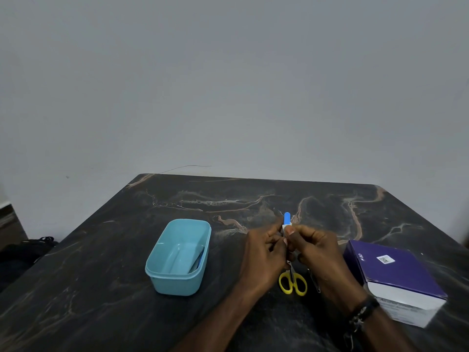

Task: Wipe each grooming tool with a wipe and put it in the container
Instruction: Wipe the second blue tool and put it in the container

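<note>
A small blue tool (287, 217) sticks upright out from between both hands above the dark marble table (101, 288). My right hand (318, 252) pinches a white wipe (286, 226) around the tool's lower part. My left hand (265, 252) grips the tool from the left, fingers curled. A light blue container (162, 262) stands left of the hands, with a blue-handled tool (197, 261) lying inside along its right wall. Yellow-handled scissors (293, 282) lie on the table under the hands, and a thin metal tool (314, 280) lies just right of them.
A purple and white box (398, 278) sits at the right, close to my right forearm. A dark wristband (363, 312) is on my right wrist. A grey wall rises behind the table's far edge. A dark bag (28, 250) lies on the floor at left.
</note>
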